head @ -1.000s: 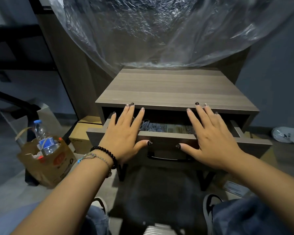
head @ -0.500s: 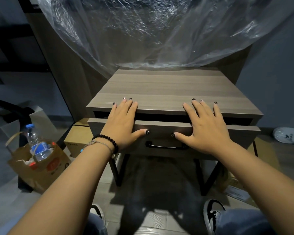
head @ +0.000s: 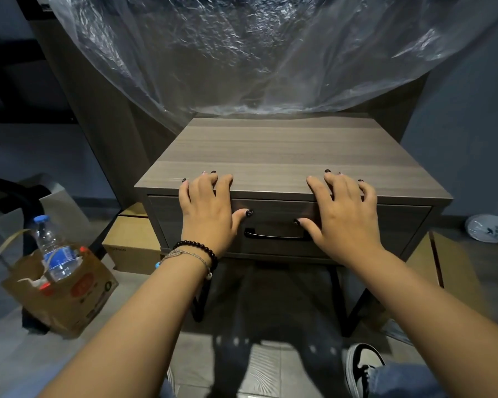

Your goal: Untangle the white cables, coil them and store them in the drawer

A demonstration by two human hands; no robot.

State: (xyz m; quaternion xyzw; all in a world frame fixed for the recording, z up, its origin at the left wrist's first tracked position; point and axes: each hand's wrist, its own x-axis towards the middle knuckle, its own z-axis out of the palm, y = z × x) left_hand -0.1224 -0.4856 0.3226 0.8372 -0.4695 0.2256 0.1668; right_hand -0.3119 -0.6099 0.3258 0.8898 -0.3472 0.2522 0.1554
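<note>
Both spread palms, left hand point(head: 206, 209) and right hand point(head: 344, 216), press the drawer point(head: 273, 218) front, fingertips hooked over the nightstand point(head: 285, 150) top's 6 o'clock edge. The drawer, ajar earlier, now sits flush.

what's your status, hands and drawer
Left hand and right hand flat on drawer front, fingers over nightstand top. Drawer shut, cables out of sight. Nothing in the way.

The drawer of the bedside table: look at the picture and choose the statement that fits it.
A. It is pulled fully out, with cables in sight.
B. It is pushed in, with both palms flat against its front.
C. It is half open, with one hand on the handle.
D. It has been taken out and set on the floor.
B: the drawer front sits flush under the tabletop, the left hand and right hand press flat on it, and no cables show.
</note>
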